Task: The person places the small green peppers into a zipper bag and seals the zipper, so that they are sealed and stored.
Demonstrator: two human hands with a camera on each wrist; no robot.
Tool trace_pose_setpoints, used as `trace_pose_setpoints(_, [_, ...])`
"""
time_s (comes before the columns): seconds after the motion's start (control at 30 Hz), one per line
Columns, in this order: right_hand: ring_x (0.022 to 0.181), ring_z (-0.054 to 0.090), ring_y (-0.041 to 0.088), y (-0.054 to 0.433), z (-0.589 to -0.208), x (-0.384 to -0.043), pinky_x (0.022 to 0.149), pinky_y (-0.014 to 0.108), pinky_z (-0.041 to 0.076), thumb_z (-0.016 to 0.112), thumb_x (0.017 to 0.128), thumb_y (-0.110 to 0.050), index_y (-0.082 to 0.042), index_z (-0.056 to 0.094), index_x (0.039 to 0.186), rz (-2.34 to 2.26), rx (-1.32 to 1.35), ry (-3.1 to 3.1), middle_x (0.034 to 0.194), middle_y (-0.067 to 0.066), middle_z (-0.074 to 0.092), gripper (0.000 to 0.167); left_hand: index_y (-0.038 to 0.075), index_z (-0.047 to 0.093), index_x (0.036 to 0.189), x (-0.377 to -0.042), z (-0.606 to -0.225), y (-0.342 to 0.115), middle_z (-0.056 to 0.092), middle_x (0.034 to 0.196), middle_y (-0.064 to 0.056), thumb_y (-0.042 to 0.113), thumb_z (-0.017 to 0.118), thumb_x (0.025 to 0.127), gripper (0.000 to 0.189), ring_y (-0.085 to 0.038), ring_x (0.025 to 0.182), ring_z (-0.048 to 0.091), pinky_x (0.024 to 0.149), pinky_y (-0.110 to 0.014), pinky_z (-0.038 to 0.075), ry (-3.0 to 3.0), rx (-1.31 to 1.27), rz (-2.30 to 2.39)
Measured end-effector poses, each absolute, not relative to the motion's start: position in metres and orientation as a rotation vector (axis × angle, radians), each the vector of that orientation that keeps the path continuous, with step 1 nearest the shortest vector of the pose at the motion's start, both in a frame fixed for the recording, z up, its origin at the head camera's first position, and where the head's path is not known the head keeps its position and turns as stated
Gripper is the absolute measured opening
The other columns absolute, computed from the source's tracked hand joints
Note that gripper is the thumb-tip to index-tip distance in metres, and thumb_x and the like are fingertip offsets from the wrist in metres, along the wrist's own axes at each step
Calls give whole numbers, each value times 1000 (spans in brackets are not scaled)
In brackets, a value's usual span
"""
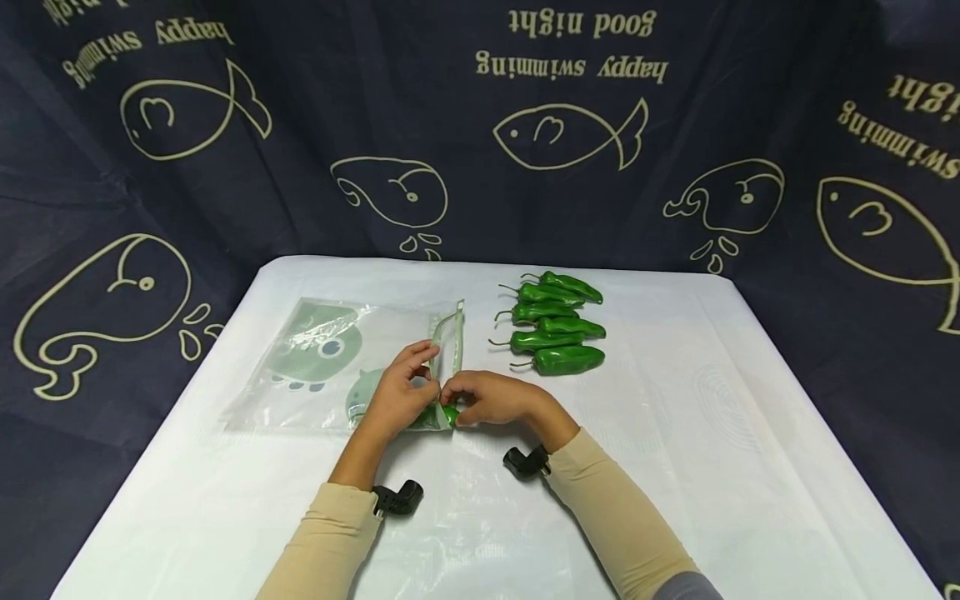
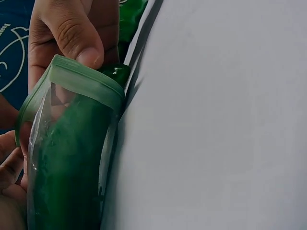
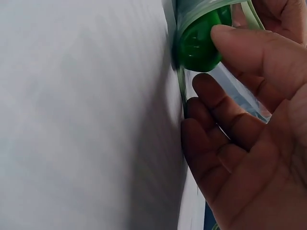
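A dark cloth point(image 1: 300, 50) printed with fish, whales and lettering stands at 12 o'clock behind the white-covered counter point(image 1: 750, 500). On the counter, toward 10 o'clock, a clear bag point(image 1: 341, 367) with green prints lies flat, its mouth facing 3 o'clock. Tan sleeves point(image 1: 322, 533) reach in from 7 and 5 o'clock. At the bag's 2 o'clock, well apart from it, lie six green peppers side by side. The left hand point(image 1: 405, 392) has a part-closed grip, thumb and finger pinching the bag's mouth. The right hand point(image 1: 491, 398) has its fingers loosely bent and its thumb against another pepper point(image 2: 72, 163); whether its grip pinches that pepper I cannot tell. This pepper lies mostly inside the bag, at its 4 o'clock corner, one end poking from the mouth.
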State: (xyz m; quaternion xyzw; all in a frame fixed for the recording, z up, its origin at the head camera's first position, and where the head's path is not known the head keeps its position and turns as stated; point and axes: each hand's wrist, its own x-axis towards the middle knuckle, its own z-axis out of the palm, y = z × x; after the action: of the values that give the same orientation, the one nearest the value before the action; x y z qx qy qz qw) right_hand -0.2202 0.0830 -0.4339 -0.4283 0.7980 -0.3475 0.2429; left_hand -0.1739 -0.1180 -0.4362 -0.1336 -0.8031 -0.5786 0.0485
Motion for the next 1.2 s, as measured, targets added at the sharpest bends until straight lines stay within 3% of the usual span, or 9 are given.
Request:
trace_pose_setpoints(0.23, [105,56,24,85,-433,-222,91,32,45,69,89,-4,-10,68,117,-942,-1167,2206,116,1,62,29,-7,55,137,-181,-451,-120,46,147,-12,-9,59,81,56,-24,93,56,66,-26,46,-2404,-394,-1809])
trace_pose_setpoints(0.43, [105,60,22,88,-427,-223,89,33,47,67,91,-7,-6,67,119,-964,-1158,2255,116,7,65,28,-6,55,137,-182,-450,-120,46,147,-10,-8,59,82,56,-23,94,56,68,-25,46,-2411,-376,-1828])
trace_pose_setpoints(0.73, [109,59,22,101,-422,-226,95,40,47,67,92,-10,-3,66,119,-961,-1128,2357,119,10,65,28,-10,52,138,-173,-435,-118,42,149,-19,-12,57,83,55,-33,98,55,68,-21,45,-2419,-361,-1876])
trace_pose_setpoints(0.9, [111,59,24,113,-419,-227,95,45,47,68,92,-11,-2,66,118,-991,-1110,2436,118,11,65,28,-12,51,137,-163,-416,-116,41,148,-25,-12,56,83,54,-36,99,56,74,-30,47,-2445,-366,-1863])
trace_pose_setpoints(1.03, [111,59,26,127,-417,-227,95,46,47,69,91,-11,-1,66,117,-1054,-1075,2473,117,14,65,28,-12,51,137,-166,-425,-116,41,149,-23,-12,56,83,55,-37,99,55,75,-33,47,-2438,-363,-1862])
trace_pose_setpoints(1.2, [113,58,28,150,-417,-229,95,48,48,68,93,-11,1,65,118,-1124,-1027,2514,119,16,63,28,-8,52,139,-177,-445,-120,42,150,-16,-11,57,83,56,-30,98,55,71,-27,46,-2420,-346,-1869])
